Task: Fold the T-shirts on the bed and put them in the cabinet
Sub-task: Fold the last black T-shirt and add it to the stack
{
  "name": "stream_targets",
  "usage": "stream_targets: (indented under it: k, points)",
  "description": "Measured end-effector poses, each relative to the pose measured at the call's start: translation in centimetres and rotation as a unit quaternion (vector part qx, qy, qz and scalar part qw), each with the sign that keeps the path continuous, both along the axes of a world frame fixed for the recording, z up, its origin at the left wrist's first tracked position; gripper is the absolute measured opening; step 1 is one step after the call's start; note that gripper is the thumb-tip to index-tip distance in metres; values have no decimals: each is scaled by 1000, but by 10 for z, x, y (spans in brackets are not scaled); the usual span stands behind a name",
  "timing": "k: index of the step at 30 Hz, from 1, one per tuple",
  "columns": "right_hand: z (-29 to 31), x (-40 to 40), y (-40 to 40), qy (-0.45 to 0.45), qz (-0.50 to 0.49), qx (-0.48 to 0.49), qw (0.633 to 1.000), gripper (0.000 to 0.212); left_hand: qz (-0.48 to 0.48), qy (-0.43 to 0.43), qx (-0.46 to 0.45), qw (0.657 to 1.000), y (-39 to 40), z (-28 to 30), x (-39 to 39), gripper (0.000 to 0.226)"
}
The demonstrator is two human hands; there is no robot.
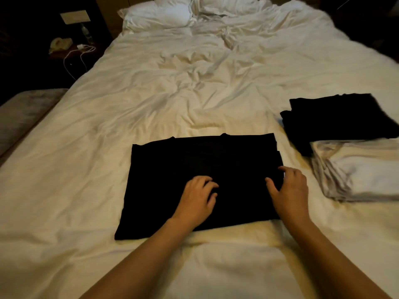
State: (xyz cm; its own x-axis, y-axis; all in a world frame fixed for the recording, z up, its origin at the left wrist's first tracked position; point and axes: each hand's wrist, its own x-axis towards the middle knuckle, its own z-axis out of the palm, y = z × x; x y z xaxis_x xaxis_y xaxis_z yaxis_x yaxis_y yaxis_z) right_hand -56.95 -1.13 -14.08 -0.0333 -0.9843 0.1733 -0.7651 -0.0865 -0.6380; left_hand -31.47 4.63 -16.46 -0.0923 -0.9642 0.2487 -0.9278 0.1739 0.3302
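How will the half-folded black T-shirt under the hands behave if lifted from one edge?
The half-folded black T-shirt is thin cloth lying flat, so it will probably droop and unfold. It looks light. Both the left hand and the right hand rest on it, so sliding them underneath seems safer.

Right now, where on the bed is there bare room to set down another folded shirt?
Bare sheet lies left of the black T-shirt under both hands, and between it and the pillows. The right side is crowded: a black folded stack and a white one.
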Motion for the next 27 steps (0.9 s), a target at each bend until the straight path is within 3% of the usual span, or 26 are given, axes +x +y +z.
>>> stream_targets:
  k: [4,9,15,18,23,27]
  points:
    - [-7,-28,32,-122,-58,43,990,43,-42,29,49,998,-8,9,-43,32]
    - [-8,-43,52,-214,-56,94,971,16,-35,93,104,990,-60,35,-87,30]
    - [-19,-49,51,-219,-21,107,970,21,16,104,106,989,-143,45,-115,23]
    - [-24,-54,49,-240,-24,136,961,28,46,85,117,988,-177,46,-126,34]
    - [-27,-62,52,-245,-22,150,958,38,40,-31,225,973,-226,43,-133,56]
    - [-26,-66,52,-237,-13,140,961,34,5,-36,310,950,-247,50,-137,48]
